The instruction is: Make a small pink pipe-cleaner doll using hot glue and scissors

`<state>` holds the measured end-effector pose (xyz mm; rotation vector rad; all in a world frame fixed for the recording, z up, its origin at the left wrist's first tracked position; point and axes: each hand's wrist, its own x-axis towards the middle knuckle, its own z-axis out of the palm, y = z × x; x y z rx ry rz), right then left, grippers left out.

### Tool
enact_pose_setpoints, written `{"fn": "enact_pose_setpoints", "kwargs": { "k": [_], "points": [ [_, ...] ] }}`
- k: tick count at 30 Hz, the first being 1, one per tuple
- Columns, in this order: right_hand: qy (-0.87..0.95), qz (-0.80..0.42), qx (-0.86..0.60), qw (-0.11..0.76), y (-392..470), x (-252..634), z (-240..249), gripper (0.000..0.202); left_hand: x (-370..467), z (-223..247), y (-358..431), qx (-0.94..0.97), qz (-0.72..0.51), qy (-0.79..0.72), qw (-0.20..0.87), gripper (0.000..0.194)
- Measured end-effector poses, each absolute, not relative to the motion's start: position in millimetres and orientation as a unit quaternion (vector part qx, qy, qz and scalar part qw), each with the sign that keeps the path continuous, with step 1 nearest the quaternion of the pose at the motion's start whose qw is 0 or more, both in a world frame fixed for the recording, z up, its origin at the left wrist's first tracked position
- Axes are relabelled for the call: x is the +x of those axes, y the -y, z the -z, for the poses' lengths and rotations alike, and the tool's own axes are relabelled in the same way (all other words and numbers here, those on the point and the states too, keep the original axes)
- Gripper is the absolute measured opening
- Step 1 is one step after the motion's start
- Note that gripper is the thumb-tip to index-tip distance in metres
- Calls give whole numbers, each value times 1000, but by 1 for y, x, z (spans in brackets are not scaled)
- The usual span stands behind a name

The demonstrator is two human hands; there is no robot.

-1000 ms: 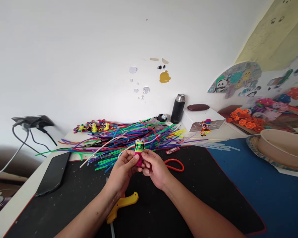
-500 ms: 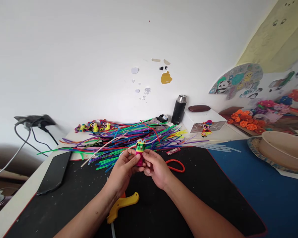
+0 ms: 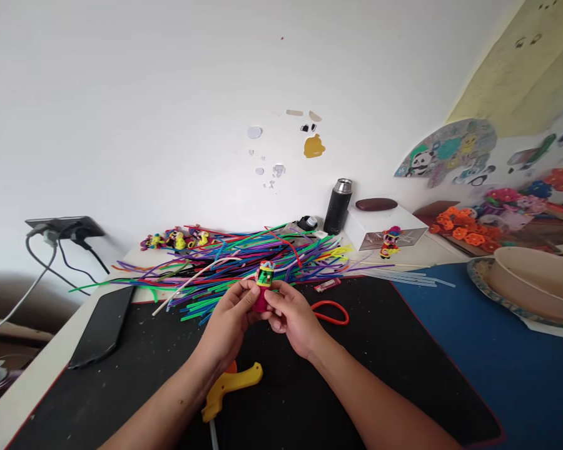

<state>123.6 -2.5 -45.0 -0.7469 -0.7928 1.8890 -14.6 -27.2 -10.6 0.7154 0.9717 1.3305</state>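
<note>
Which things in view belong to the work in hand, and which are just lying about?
Likely part of the work:
- small green-faced figure, held in both hands
- pile of colored fuzzy stems
- yellow glue gun

Apparently just lying about:
- black phone
- black flask
- brown case

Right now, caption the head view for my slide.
Both hands hold a small figure before a pile of colourful stems.

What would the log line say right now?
left hand: holding green-faced figurine | right hand: holding same figurine | yellow glue gun: on black mat
</note>
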Motion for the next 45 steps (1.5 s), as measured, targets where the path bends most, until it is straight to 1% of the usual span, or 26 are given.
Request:
{"fn": "enact_pose_setpoints", "kwargs": {
  "k": [6, 14, 23, 31, 45],
  "points": [
    [375, -737, -322, 461, 5, 121, 45, 40, -15, 8, 28, 295, -571, -442, 625, 40],
    [399, -725, -332, 452, 6, 119, 47, 41, -15, 10, 28, 311, -559, -452, 622, 36],
    [409, -717, -340, 451, 7, 119, 45, 38, -11, 15, 29, 292, -577, -441, 622, 33],
    [400, -728, -342, 440, 8, 118, 45, 47, -10, 23, 29, 262, -595, -440, 619, 31],
    [400, -724, -344, 444, 8, 118, 46, 45, -14, 25, 26, 228, -585, -421, 654, 31]
  ]
}}
